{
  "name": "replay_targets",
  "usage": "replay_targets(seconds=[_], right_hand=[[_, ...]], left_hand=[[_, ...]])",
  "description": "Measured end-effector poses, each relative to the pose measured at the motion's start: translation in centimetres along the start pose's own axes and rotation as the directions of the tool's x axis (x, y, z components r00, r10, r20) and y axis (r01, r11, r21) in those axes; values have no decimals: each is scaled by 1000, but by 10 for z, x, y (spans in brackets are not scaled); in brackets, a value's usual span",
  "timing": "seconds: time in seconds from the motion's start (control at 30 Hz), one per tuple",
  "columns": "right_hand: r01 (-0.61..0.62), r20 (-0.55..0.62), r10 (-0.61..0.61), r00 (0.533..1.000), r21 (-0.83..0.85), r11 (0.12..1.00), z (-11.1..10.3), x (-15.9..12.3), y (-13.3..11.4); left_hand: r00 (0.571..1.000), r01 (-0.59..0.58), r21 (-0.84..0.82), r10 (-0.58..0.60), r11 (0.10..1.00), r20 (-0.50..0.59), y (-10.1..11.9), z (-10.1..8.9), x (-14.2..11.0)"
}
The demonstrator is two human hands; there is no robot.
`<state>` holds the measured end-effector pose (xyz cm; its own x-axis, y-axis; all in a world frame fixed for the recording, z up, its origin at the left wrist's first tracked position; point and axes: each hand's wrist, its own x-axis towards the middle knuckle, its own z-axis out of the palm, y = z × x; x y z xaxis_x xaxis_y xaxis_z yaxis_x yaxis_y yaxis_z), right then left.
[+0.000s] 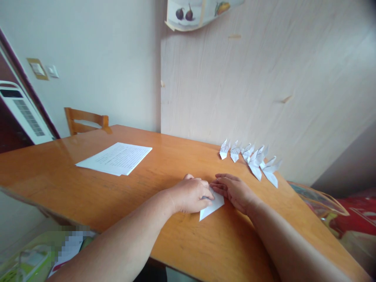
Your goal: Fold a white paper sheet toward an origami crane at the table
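Observation:
A small folded sheet of white paper (215, 203) lies on the wooden table, its pointed lower corner toward me. My left hand (195, 194) rests over its left part, with curled fingers and thumb gripping it against the table. My right hand (233, 190) is at the paper's upper right edge, fingers closed together on it; the fingertips of both hands nearly meet there. The hands hide the paper's far end. Beyond my right hand, several folded paper cranes (235, 151) stand in a row near the table's back right edge.
A stack of printed sheets (117, 158) lies on the left of the table (164, 156). Behind it stands a wooden chair (86, 119). A pale wall panel (235, 90) borders the table's far side. Red and clear plastic items (358, 211) sit beyond the right edge.

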<state>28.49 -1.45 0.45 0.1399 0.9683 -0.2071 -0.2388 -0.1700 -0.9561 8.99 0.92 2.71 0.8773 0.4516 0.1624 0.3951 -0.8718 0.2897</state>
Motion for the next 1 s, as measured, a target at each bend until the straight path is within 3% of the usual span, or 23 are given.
replay_targets(seconds=[0.3,0.43,0.67,1.0], right_hand=[[23,35,-22,999,-25,999,-1,7,7],[36,34,-35,999,-57,998,-2,9,10],[45,35,-42,999,-99,994,0,9,8],[57,50,-51,997,-125,990,-1,7,9]], left_hand=[[989,77,5,-77,997,127,6,-11,-2],[982,58,40,-64,998,176,11,-14,-9],[986,-17,87,2,996,165,9,-1,-27],[975,83,-38,-73,996,209,9,-3,-32]])
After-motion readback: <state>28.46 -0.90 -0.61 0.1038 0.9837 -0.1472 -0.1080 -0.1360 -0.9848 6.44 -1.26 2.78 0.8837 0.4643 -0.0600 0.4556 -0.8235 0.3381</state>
